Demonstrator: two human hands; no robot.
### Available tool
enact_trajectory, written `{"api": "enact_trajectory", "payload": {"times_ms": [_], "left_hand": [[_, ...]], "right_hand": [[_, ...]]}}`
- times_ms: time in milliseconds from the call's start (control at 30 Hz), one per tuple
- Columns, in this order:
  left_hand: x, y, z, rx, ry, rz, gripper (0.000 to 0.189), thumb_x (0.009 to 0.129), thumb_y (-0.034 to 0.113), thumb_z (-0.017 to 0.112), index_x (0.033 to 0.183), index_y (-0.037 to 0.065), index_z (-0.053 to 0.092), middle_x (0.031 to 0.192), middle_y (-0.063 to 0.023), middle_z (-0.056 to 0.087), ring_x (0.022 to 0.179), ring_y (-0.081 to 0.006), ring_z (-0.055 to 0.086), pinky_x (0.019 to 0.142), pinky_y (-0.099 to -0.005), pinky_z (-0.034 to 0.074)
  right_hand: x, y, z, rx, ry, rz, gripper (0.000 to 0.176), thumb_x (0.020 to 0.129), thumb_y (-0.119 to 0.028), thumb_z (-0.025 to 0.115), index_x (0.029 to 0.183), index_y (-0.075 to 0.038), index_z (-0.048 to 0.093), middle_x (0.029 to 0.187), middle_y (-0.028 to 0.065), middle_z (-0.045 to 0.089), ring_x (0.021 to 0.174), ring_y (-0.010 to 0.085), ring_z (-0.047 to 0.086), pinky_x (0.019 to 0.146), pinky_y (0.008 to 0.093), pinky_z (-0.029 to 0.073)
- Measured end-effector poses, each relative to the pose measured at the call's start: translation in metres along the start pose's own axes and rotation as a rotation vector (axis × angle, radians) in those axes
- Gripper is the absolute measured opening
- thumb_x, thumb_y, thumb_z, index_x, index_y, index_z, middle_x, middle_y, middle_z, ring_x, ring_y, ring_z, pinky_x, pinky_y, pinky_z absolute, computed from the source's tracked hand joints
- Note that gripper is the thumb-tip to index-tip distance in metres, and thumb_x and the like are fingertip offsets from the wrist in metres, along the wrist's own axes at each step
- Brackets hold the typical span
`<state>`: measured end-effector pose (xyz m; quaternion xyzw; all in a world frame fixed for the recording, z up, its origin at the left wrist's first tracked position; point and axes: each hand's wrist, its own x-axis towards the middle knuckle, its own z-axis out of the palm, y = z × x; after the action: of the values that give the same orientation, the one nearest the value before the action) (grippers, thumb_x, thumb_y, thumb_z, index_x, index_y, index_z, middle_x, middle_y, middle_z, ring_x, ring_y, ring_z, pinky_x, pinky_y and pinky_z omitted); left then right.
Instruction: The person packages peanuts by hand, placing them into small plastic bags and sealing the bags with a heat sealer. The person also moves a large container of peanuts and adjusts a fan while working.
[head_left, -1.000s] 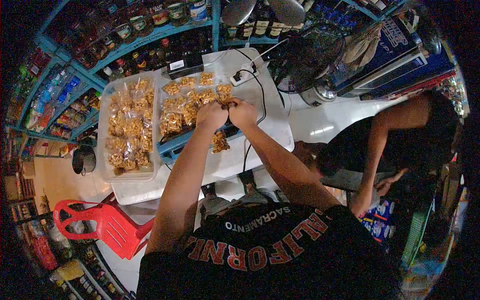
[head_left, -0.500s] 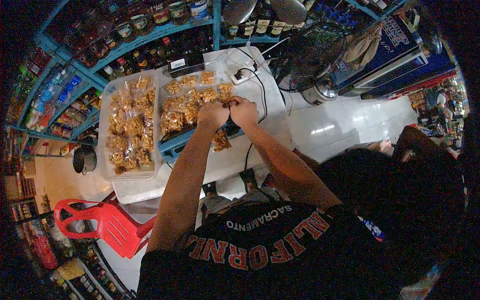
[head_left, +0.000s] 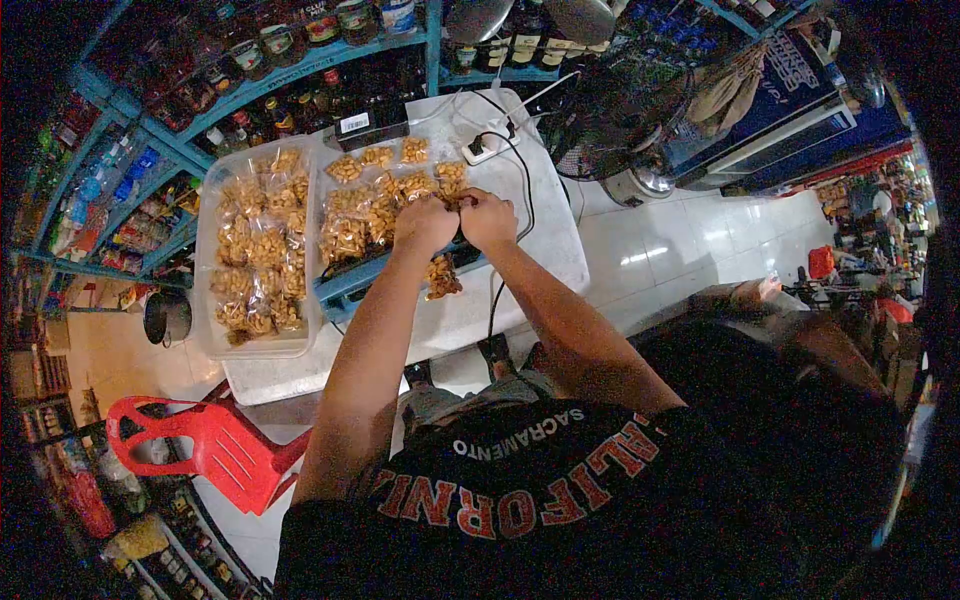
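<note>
My left hand (head_left: 427,225) and my right hand (head_left: 488,220) are close together over the table, both closed with fingertips pinched. A small clear bag of nuts (head_left: 442,278) hangs or lies just below them, between my wrists; its upper edge is hidden by my hands, where they appear to grip it. Under my left wrist runs a long blue device (head_left: 352,283), looking like a bag sealer. Beyond my hands lie several filled nut packets (head_left: 360,215) in rows. To the left stands a translucent plastic tub (head_left: 312,340) full of similar packets.
The white table (head_left: 555,220) carries a power strip (head_left: 490,147) with black cords and a dark box (head_left: 372,130). A red plastic chair (head_left: 235,455) stands at the near left. Blue shelves (head_left: 270,85) of bottles line the back, with a black fan (head_left: 610,125) at the right.
My hands have stayed almost in place, still pinched together. On the right, a dark shape beside me has shifted, and a red object in the background has come into view.
</note>
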<state>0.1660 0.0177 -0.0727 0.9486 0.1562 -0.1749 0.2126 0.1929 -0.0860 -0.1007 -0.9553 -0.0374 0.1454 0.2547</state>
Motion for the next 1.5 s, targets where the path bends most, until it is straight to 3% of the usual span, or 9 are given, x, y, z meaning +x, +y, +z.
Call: {"api": "enact_trajectory", "payload": {"times_ms": [500,633,767,1300,1367,1500], "left_hand": [[0.009,-0.009,0.013,0.017,0.045,0.045,0.038,0.073,0.025,0.041,0.097,0.000,0.057,0.105,-0.0197,0.054,0.099,-0.0316,0.052,0.087,-0.0389,0.040],[-0.003,0.000,-0.004,-0.021,-0.036,0.008,0.038,0.073,0.025,0.041,0.094,-0.001,0.059,0.104,-0.0210,0.055,0.098,-0.0321,0.053,0.086,-0.0392,0.040],[0.010,-0.009,0.012,0.037,0.008,0.077,0.038,0.073,0.025,0.041,0.092,-0.002,0.059,0.104,-0.0216,0.055,0.098,-0.0322,0.053,0.085,-0.0393,0.041],[0.003,-0.004,0.006,0.014,0.027,0.021,0.039,0.074,0.026,0.038,0.096,0.000,0.058,0.105,-0.0213,0.054,0.098,-0.0327,0.053,0.085,-0.0396,0.041],[0.005,-0.006,0.009,0.016,0.036,0.025,0.039,0.074,0.026,0.038,0.096,0.000,0.058,0.104,-0.0209,0.055,0.098,-0.0325,0.053,0.085,-0.0395,0.041],[0.001,-0.003,0.004,0.014,0.021,0.028,0.039,0.075,0.026,0.039,0.096,0.000,0.058,0.104,-0.0199,0.055,0.098,-0.0316,0.053,0.084,-0.0392,0.041]], "right_hand": [[0.000,0.000,0.001,0.025,0.018,0.019,0.036,0.078,-0.033,0.041,0.108,-0.019,0.055,0.108,0.0090,0.054,0.105,0.0325,0.044,0.084,0.0488,0.038],[-0.001,-0.001,-0.002,0.013,0.037,-0.002,0.033,0.078,-0.032,0.042,0.105,-0.019,0.057,0.103,0.0099,0.056,0.101,0.0323,0.046,0.082,0.0486,0.039],[-0.001,-0.002,-0.001,0.020,0.042,0.004,0.032,0.078,-0.032,0.042,0.103,-0.019,0.058,0.099,0.0107,0.058,0.098,0.0322,0.049,0.079,0.0487,0.041],[-0.004,-0.005,-0.003,0.010,0.043,0.015,0.031,0.077,-0.031,0.043,0.103,-0.023,0.058,0.102,0.0096,0.057,0.100,0.0321,0.047,0.081,0.0489,0.039],[-0.007,-0.006,-0.004,0.018,0.121,0.012,0.028,0.077,-0.029,0.042,0.095,-0.023,0.062,0.096,0.0118,0.060,0.094,0.0354,0.051,0.081,0.0431,0.042],[-0.006,-0.006,-0.003,-0.004,0.122,0.015,0.027,0.077,-0.029,0.043,0.095,-0.023,0.062,0.096,0.0112,0.060,0.093,0.0354,0.051,0.080,0.0431,0.043]]}}
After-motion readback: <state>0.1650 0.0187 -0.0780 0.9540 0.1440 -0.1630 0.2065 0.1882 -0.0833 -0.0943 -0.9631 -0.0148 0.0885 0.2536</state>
